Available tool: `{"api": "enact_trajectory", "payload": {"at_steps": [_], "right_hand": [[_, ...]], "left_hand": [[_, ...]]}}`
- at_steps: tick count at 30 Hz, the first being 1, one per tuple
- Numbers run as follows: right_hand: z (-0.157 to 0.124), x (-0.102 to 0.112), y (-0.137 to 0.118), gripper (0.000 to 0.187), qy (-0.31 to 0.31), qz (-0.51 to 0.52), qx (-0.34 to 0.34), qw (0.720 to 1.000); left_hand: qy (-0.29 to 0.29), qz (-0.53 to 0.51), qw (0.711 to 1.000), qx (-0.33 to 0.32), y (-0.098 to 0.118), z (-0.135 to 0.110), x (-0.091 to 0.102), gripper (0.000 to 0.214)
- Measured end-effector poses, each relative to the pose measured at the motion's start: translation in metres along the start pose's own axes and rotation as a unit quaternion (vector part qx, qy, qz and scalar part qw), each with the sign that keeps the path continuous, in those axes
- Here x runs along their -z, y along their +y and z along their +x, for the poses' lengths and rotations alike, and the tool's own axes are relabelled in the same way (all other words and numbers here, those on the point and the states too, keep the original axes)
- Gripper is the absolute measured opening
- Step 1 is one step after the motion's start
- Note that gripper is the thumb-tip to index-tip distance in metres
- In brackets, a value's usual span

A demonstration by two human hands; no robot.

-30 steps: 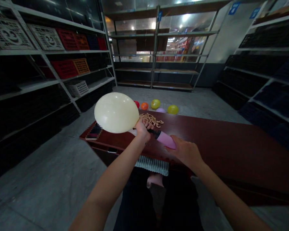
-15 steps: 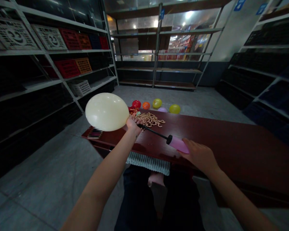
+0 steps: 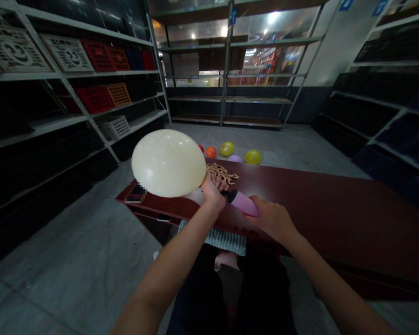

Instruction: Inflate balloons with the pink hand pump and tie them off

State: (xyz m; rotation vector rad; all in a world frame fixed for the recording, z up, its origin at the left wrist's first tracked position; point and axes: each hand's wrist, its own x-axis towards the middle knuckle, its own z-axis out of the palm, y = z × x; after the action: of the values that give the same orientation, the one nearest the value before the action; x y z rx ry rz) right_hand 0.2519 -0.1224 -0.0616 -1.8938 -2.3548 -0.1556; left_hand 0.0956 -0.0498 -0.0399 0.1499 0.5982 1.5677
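Note:
A large cream balloon, inflated and egg-shaped, hangs over the left part of the table. My left hand is closed around its neck at the front end of a balloon pump. The pump has a pink barrel and a black collar. My right hand grips the rear of the pink barrel. Barrel and left hand are close together, so hardly any of the black rod shows. The nozzle is hidden in my left fingers. Just beyond that hand lies a heap of tan, uninflated long balloons.
On the dark red table, a pixelated flat object lies at the left corner. Beyond the far edge are yellow balloons, an orange balloon and a lilac one. Shelves with crates stand left.
The pump's barrel and my left hand have come together, covering the black rod. The cream balloon has shifted right with my left hand and looks larger, now hiding the red pieces behind it.

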Motion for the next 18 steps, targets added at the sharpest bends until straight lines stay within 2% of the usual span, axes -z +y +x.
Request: {"api": "enact_trajectory", "payload": {"at_steps": [4, 9, 13, 18], "right_hand": [[0.0, -0.003, 0.002, 0.04, 0.054, -0.042, 0.012, 0.998], [-0.004, -0.024, 0.012, 0.044, 0.112, -0.087, 0.037, 0.989], [-0.01, -0.038, 0.028, 0.048, 0.122, -0.09, 0.058, 0.987], [-0.022, -0.044, 0.052, 0.05, 0.118, -0.102, 0.065, 0.986]], "left_hand": [[0.016, 0.0, 1.0, 0.002, -0.001, 0.008, -0.001, 0.044], [0.038, 0.012, 0.999, -0.003, 0.006, 0.03, 0.013, 0.04], [0.053, 0.012, 0.998, -0.004, 0.022, 0.046, 0.026, 0.04], [0.073, -0.001, 0.997, 0.004, 0.046, 0.057, 0.034, 0.042]]}}
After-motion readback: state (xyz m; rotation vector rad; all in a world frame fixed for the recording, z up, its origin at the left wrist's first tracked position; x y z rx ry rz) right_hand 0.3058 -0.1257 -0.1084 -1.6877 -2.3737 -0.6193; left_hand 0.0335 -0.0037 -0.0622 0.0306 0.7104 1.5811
